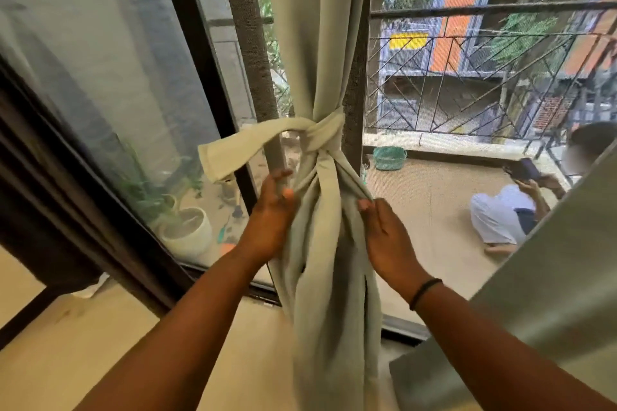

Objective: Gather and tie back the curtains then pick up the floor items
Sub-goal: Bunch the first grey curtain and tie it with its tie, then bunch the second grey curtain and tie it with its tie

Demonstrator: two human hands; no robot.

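Observation:
A pale green curtain [320,43] hangs gathered in front of the dark door frame. A matching fabric tie-back [320,133] is knotted round it at mid height, with one loose end [230,150] sticking out to the left. Just below the knot, my left hand [272,213] touches the curtain's left side with straight fingers. My right hand [384,230] lies flat against the curtain's right side, fingertips on a fold. A second curtain panel [534,310] slants across the lower right corner.
The sliding glass door [110,110] fills the left. Outside on the balcony floor are a white plant pot [188,233], a teal basket [389,157] and a person crouching [507,210] at the right. A metal railing [467,93] closes the balcony. Tan floor [100,344] lies below.

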